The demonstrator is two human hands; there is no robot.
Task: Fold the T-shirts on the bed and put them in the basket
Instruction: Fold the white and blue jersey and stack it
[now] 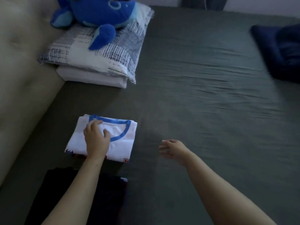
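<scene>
Folded white T-shirt (103,140) with blue collar lying on the grey bed (203,95). Left hand (95,137) rests flat on the shirt, fingers spread; right hand (172,150) hovers apart over the sheet, fingers relaxed. A dark garment (78,195) lies nearer. Blue plush (97,15) sits on a patterned pillow (103,54).

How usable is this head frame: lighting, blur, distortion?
Head view: dim, bluish light with no glare; the white T-shirt is the brightest thing, while the dark garment near the bottom edge loses detail. Motion blur smears the right hand, the bed sheet and the navy pillow; the left hand is sharper. Wide-angle bending shows at the edges.
</scene>
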